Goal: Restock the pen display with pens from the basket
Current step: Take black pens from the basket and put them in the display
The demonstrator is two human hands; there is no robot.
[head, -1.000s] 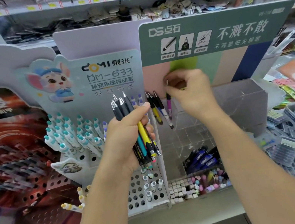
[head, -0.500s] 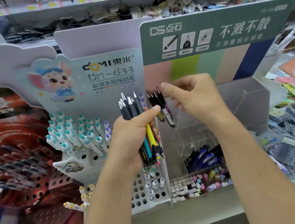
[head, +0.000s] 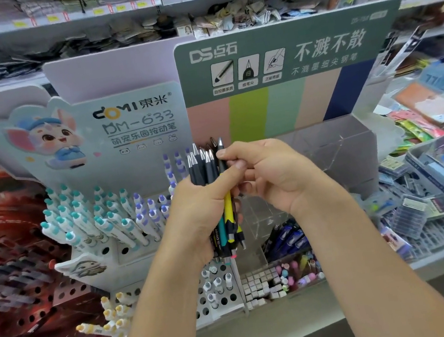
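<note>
Gripping a bundle of pens upright in its grip, the left hand is curling its fingers and thumb round the dark barrels, silver tips pointing to twelve o'clock and yellow and teal ends hanging below the palm. The right hand is pinching one dark pen at the three o'clock edge of that bundle between thumb and forefinger, its other fingers curling in. Both hands are hovering in front of a clear plastic display, a box of see-through dividers; a few blue pens are lying in its lower part at about five o'clock from the hands.

Behind it a green header card is reading "DS" with Chinese characters, above stripes of pink, lime, mint, peach and navy. At nine o'clock a pale card is showing "DOMI", "DM-633" and a cartoon mouse in a blue cap, over a white pegboard stand full of round holes, where white pens with teal caps and purple caps are leaning. Yellow-capped pens are sitting lower at seven o'clock. A tray of small pastel erasers is lying at six o'clock. The shelf carrying all this is pale and smooth; upper shelves at twelve o'clock are holding folded socks, one packet reading "DANCE".
</note>
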